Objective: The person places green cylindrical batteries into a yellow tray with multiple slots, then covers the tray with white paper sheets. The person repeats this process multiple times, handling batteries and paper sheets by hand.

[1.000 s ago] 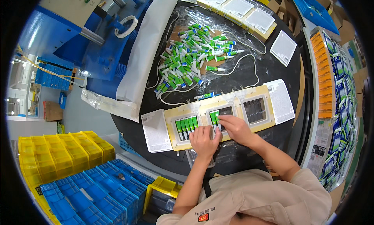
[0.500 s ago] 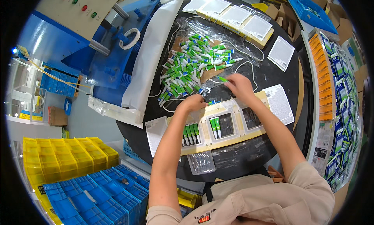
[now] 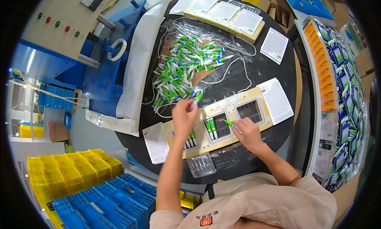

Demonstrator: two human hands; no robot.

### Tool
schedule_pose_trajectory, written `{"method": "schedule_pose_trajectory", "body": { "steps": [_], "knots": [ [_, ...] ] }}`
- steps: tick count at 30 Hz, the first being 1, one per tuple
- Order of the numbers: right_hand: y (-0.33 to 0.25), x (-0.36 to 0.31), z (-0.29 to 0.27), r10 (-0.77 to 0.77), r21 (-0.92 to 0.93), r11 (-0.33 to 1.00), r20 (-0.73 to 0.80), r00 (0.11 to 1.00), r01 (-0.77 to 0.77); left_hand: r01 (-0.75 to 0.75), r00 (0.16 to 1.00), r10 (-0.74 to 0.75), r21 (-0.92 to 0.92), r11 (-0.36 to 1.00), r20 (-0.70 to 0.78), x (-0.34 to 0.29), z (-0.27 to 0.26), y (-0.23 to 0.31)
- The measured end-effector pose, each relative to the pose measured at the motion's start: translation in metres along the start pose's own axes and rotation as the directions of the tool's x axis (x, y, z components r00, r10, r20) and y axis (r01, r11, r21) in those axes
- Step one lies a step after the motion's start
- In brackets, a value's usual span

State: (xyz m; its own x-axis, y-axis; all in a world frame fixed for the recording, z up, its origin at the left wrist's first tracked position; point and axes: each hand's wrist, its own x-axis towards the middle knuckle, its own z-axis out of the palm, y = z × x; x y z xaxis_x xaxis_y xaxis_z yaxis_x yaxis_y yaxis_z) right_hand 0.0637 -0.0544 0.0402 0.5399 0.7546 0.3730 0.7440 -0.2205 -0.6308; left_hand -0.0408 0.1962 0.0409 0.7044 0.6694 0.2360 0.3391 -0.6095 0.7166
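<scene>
My left hand (image 3: 185, 117) pinches a small green-and-white tube (image 3: 199, 97) at the near edge of a heap of such tubes (image 3: 180, 72). In my right hand (image 3: 249, 134) is another green-and-white tube (image 3: 228, 122), its green end pointing left over the middle window of a cream-yellow fixture (image 3: 223, 143). That window's clear blister tray (image 3: 223, 128) holds two tubes side by side at its left. Several tubes (image 3: 191, 139) lie in the left window, partly behind my left arm. The right window's clear tray (image 3: 249, 112) shows no tubes.
White printed cards (image 3: 276, 100) (image 3: 155, 142) lie at the fixture's ends. A loose clear blister tray (image 3: 201, 165) sits below it. A second fixture with cards (image 3: 254, 35) stands at the back. White cord (image 3: 248, 76) loops across the black round table (image 3: 283, 76). Blue machinery (image 3: 105, 76) stands left.
My right hand has come from beside the heap down to the middle window with its tube. My left hand has lifted slightly and now shows a tube in its fingers. The whole view has shifted.
</scene>
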Motion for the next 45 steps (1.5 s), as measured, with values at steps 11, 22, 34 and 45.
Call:
{"method": "schedule_pose_trajectory", "body": {
  "steps": [11,22,34,45],
  "knots": [
    [0.000,-0.005,0.039,-0.193,-0.156,0.970,-0.028,0.981,0.186,-0.219,0.947,0.274,0.289,0.932,-0.165,-0.128,0.055,0.049],
    [-0.003,0.034,0.022,-0.219,-0.006,0.976,0.005,0.976,0.219,-0.227,0.972,0.233,0.231,0.946,-0.002,-0.141,0.047,0.046],
    [0.027,0.186,0.163,-0.023,-0.094,0.995,0.242,0.970,0.046,-0.242,0.970,0.242,0.221,0.945,0.027,-0.152,0.038,0.057],
    [0.011,0.021,0.020,-0.056,0.135,0.989,0.002,0.998,0.056,-0.357,0.916,0.266,0.310,0.881,0.300,-0.140,0.047,0.040]
  ]
}}
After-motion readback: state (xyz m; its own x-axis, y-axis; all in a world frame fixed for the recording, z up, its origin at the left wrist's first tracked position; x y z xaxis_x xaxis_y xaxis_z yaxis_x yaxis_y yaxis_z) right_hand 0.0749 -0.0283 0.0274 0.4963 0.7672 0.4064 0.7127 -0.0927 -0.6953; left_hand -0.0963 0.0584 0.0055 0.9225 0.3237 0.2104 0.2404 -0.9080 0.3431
